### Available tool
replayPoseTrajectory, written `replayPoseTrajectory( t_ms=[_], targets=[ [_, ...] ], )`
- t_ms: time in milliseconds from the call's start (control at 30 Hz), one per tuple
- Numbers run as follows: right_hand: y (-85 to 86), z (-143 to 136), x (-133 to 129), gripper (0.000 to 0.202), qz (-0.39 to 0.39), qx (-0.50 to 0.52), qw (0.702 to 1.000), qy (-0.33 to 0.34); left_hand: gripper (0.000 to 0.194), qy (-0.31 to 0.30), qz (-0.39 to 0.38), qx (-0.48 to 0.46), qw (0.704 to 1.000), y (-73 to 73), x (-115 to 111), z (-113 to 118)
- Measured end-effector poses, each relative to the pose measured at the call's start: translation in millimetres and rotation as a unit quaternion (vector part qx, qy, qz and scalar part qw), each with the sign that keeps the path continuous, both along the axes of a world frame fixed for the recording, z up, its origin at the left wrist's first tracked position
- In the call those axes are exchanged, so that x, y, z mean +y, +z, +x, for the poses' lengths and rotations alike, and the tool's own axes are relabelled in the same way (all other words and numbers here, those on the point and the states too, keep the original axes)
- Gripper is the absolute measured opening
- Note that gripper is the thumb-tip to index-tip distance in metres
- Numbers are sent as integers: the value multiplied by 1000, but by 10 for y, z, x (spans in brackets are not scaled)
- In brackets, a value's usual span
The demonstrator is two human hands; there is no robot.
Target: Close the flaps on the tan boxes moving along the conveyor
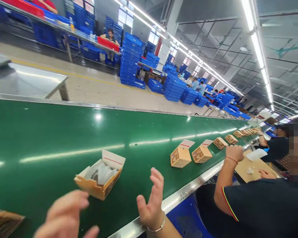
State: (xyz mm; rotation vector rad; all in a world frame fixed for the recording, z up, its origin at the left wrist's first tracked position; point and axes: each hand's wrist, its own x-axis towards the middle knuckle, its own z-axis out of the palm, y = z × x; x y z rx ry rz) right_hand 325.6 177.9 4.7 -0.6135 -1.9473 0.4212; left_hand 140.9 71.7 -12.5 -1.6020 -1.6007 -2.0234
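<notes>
On the green conveyor belt (144,132) stands a small open cardboard box (106,190), its white-lined lid flap raised. Inside it lie items in clear or whitish plastic wrapping (101,173). My left hand (64,215), somewhat blurred, is in front of the box at the lower left, fingers apart and holding nothing. Whether its fingertips touch the box, I cannot tell. My right hand (152,198), with a bracelet on the wrist, is raised to the right of the box. Its thumb and fingers are spread, with nothing in them.
Two boxes with raised flaps (180,157) (201,154) stand further right, and several more line the belt beyond. Part of another box (5,223) shows at lower left. A co-worker's arm (225,175) reaches over the metal belt edge (183,191). Blue crates (131,59) stand behind.
</notes>
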Motion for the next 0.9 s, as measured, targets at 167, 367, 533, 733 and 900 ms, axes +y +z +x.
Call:
replayPoseTrajectory(
  t_ms=[167, 367, 533, 733, 900],
  targets=[
    [104, -331, 125, 79, 33, -146, 977, 149, 47, 63, -168, 35, 983, -3, 185, -407],
    [229, -433, 408, 59, -91, -310, 933, 157, 41, -13, -203, 200, 958, 107, 486, -401],
    [303, -462, 524, 26, -138, -284, 929, 191, 40, -4, -181, 205, 962, 136, 749, -337],
    [66, -537, 588, 30, -262, 78, 961, 49, 34, 30, -216, 31, 975, 187, 952, 8],
    [131, -542, 714, 65, -550, 185, 814, 39, 62, -14, -227, -252, 941, 257, 1172, 279]
  ],
)
